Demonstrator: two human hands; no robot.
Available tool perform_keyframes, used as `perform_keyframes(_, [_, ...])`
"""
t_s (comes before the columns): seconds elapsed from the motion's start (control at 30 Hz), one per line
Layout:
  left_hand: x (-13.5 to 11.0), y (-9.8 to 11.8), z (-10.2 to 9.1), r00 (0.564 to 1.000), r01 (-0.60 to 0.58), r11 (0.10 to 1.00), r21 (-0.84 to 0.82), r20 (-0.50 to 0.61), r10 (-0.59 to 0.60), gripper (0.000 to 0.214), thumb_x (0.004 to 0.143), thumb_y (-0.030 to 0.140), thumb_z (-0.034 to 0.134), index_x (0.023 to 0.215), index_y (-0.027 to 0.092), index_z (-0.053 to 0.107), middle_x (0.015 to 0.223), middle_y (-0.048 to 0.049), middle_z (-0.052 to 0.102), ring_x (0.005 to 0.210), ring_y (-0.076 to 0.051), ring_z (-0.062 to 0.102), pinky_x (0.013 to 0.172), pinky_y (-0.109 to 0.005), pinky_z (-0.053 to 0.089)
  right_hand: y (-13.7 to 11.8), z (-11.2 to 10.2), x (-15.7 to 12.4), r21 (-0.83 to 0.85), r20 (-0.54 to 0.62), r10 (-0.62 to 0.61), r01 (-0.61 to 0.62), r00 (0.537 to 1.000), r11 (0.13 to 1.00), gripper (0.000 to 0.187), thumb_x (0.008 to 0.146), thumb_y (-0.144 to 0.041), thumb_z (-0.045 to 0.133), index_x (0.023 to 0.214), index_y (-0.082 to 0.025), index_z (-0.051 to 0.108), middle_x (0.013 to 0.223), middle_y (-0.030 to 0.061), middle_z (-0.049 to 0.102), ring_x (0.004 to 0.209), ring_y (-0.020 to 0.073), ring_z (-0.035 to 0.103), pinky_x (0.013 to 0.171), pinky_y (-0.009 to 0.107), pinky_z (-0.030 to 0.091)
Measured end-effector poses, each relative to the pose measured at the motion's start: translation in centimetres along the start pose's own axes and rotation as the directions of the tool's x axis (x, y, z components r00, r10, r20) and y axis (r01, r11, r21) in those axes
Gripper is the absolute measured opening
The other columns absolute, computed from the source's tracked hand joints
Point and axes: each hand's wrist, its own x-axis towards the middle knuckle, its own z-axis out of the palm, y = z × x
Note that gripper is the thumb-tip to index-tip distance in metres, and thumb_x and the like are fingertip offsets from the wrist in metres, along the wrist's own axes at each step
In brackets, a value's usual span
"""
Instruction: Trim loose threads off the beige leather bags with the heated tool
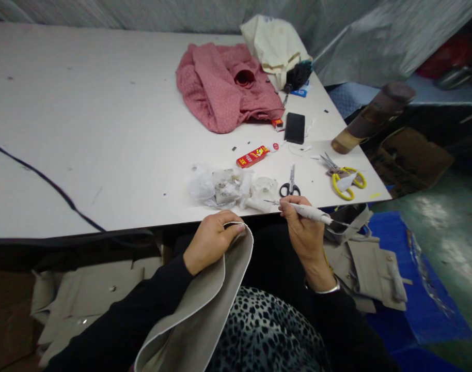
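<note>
My left hand (215, 238) pinches the upper edge of a beige bag piece (220, 305), which hangs down over my lap with its opening towards me. In my right hand (306, 237) is a thin pointed tool with a white-wrapped handle (311, 212); its dark tip points left over the table edge. Just beyond that tip lies a crumpled clear plastic bag (228, 187) with a dirty whitish lump in it. Small black-handled scissors (290, 183) rest close to my right hand.
On the white table (84, 113) are yellow-handled scissors (344, 181), a red packet (252, 156), a black phone-like slab (295, 128), a brown bottle (371, 119), a pink garment (228, 88) and a cream cloth bag (272, 46). More beige bags (92, 294) lie below, left and right.
</note>
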Motion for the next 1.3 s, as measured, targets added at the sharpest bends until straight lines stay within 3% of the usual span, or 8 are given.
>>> perform_keyframes(0.3, [0.8,0.0,1.0,0.996,0.071,0.997,-0.010,0.053,-0.071,0.009,0.083,0.030,0.071,0.080,0.023,0.077,0.081,-0.0006,0.079,0.081,-0.023,0.072,0.083,-0.035,0.055,0.2,0.1,1.0,-0.117,0.048,-0.060,0.066,0.997,0.991,0.031,0.105,-0.050,0.058,0.097,-0.022,0.068,0.082,0.0030,0.071,0.074,0.0198,0.068,0.074,0.033,0.052])
perform_keyframes(0.5, [1.3,-0.4,1.0,0.990,0.115,0.993,-0.016,0.086,-0.113,0.009,0.083,0.029,0.073,0.081,0.023,0.080,0.083,-0.0008,0.080,0.082,-0.023,0.073,0.087,-0.035,0.054,0.0,0.4,1.5,-0.277,0.166,-0.205,0.245,0.965,0.929,0.030,0.108,-0.045,0.054,0.096,-0.021,0.069,0.091,0.0065,0.073,0.086,0.0219,0.068,0.082,0.033,0.050])
perform_keyframes(0.6, [1.3,-0.7,0.9,0.988,0.121,0.993,-0.005,0.097,-0.120,0.011,0.083,0.032,0.074,0.082,0.023,0.080,0.084,-0.0011,0.081,0.083,-0.024,0.073,0.086,-0.036,0.054,-0.1,0.4,1.4,-0.301,0.184,-0.218,0.266,0.958,0.916,0.031,0.108,-0.045,0.054,0.095,-0.022,0.069,0.089,0.0065,0.073,0.084,0.0217,0.068,0.080,0.034,0.049])
perform_keyframes(0.73, [1.2,-0.7,0.8,0.986,0.133,0.991,-0.020,0.108,-0.130,0.010,0.082,0.031,0.075,0.083,0.022,0.080,0.084,-0.0015,0.081,0.084,-0.023,0.074,0.084,-0.035,0.054,0.2,0.2,0.7,-0.159,0.054,-0.175,0.182,0.983,0.970,0.030,0.106,-0.047,0.058,0.094,-0.022,0.069,0.086,0.0046,0.072,0.080,0.0203,0.067,0.077,0.034,0.051])
perform_keyframes(0.83, [1.1,-0.5,0.9,0.985,0.133,0.990,-0.038,0.115,-0.128,0.010,0.082,0.030,0.075,0.082,0.021,0.079,0.084,-0.0016,0.081,0.082,-0.023,0.073,0.083,-0.034,0.053,0.1,0.4,-0.1,0.077,-0.010,-0.004,0.004,1.000,0.997,0.032,0.106,-0.048,0.058,0.091,-0.022,0.069,0.074,0.0007,0.068,0.068,0.0168,0.065,0.068,0.031,0.053])
perform_keyframes(0.9, [1.1,-0.4,1.0,0.985,0.130,0.991,-0.031,0.119,-0.126,0.010,0.081,0.030,0.075,0.082,0.021,0.080,0.083,-0.0015,0.081,0.081,-0.022,0.072,0.082,-0.034,0.053,-0.1,0.9,-0.6,0.238,0.052,0.111,-0.121,0.992,0.964,0.036,0.106,-0.050,0.057,0.087,-0.021,0.069,0.069,-0.0008,0.066,0.061,0.0147,0.064,0.060,0.027,0.053])
perform_keyframes(1.0, [1.0,-0.3,1.2,0.980,0.142,0.990,-0.002,0.141,-0.140,0.013,0.081,0.032,0.075,0.085,0.020,0.080,0.082,-0.0016,0.080,0.080,-0.022,0.071,0.078,-0.033,0.051,-0.4,1.5,-1.3,0.346,0.158,0.171,-0.216,0.973,0.913,0.038,0.103,-0.051,0.061,0.084,-0.020,0.069,0.067,-0.0007,0.066,0.059,0.0135,0.064,0.056,0.024,0.054])
perform_keyframes(1.3, [0.6,0.1,1.4,0.974,0.167,0.985,-0.041,0.160,-0.159,0.014,0.080,0.030,0.074,0.085,0.019,0.080,0.084,-0.0022,0.080,0.082,-0.022,0.071,0.080,-0.032,0.049,0.3,1.5,-2.2,0.315,0.242,0.120,-0.195,0.963,0.929,0.033,0.105,-0.046,0.059,0.086,-0.021,0.070,0.072,-0.0006,0.067,0.063,0.0131,0.064,0.059,0.023,0.054])
